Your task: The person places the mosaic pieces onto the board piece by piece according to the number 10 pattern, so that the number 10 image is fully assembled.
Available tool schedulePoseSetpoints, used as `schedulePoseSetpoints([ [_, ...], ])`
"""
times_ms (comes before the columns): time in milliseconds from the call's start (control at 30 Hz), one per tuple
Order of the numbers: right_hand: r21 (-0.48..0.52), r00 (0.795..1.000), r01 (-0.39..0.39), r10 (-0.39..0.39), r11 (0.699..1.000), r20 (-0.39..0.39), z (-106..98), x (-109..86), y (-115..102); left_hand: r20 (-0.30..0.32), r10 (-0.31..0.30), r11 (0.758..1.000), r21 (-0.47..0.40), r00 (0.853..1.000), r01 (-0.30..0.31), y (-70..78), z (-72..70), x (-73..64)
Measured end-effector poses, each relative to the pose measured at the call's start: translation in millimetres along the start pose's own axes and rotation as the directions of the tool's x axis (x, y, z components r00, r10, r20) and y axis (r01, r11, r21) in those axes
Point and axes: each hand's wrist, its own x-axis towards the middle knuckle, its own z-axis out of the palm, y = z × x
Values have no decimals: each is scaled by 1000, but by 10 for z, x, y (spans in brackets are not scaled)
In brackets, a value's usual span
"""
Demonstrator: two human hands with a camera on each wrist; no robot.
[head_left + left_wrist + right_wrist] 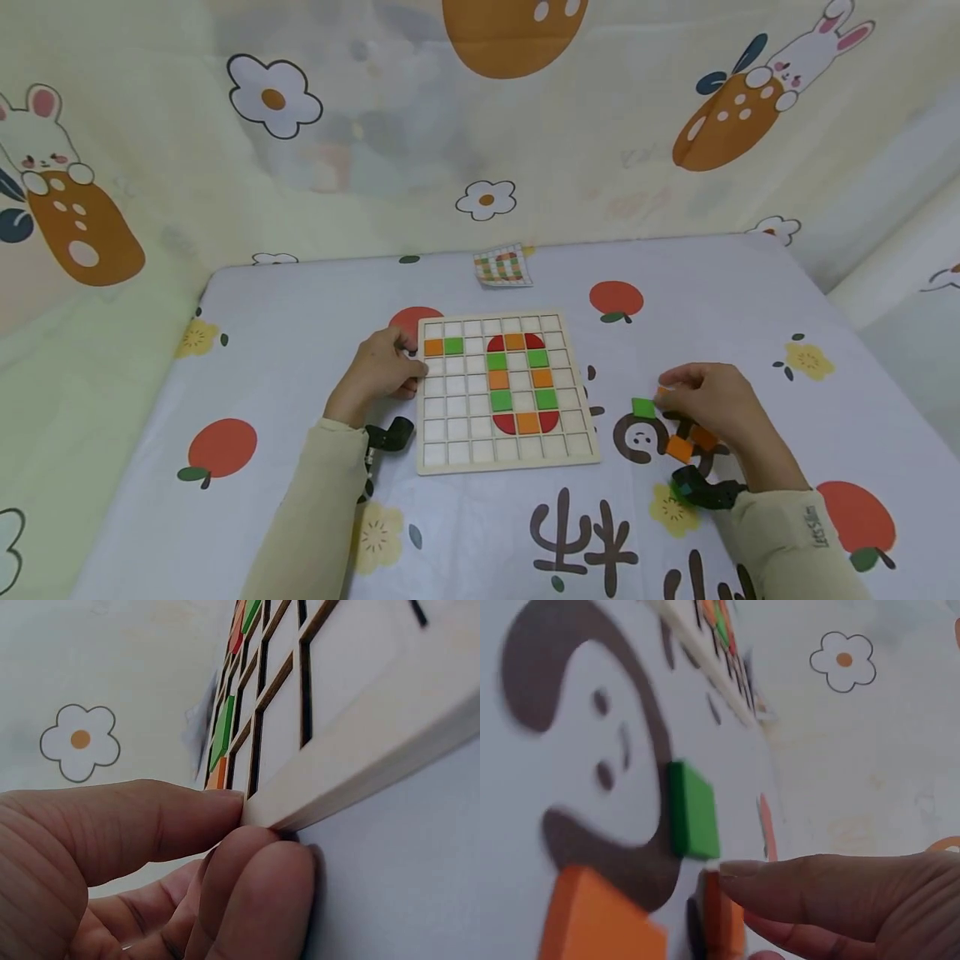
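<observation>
A wooden grid board (510, 467) lies mid-table, with red, green and orange tiles forming a ring on its right side. An orange tile (434, 347) and a green tile (453, 346) fill two cells near its upper left. My left hand (378, 371) pinches the board's left edge, thumb on top of the frame and fingertips below. Right of the board, my right hand (716, 404) pinches an orange tile (714, 915) between thumb and fingers. Just beside that tile lies a loose green tile (694, 814). More orange tiles (679, 449) lie under the right hand, partly hidden by it.
Behind the board, a small pattern card (502, 267) stands near the table's back edge. A printed cloth (300, 292) covers the table, and a patterned curtain (375, 167) hangs behind it. Each wrist carries a black camera.
</observation>
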Motion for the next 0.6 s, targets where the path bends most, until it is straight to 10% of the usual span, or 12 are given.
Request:
schedulePoseSetpoints([
  [600,71,997,73,-72,995,-14,55,17,-62,1,40,999,0,999,-40,-31,-4,5],
])
